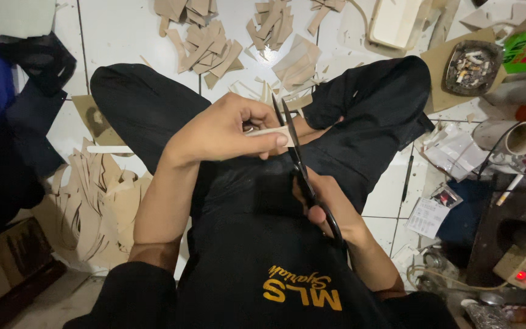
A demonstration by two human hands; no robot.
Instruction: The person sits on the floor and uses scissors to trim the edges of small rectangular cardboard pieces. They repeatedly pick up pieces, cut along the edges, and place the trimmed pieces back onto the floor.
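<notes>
- Head view: our left hand [223,131] pinches a narrow tan strip [273,132] between thumb and fingers, holding it level above our lap.
- Our right hand [324,204] is closed through the handles of the black scissors [296,155]; the blades stand slightly parted, with the strip's free end lying between them.
- We judge the step in hand to be a cross-cut through the strip near its end; the next move calls for closing the blades squarely while the left hand keeps the strip taut.
- Our black trousers [153,106] frame the work.
- Cut tan pieces [211,49] lie on the white tiled floor [123,30] beyond the knees; a larger heap of offcuts [101,201] sits at left.
- An ashtray [473,67] and a cup [515,137] rest at right.
</notes>
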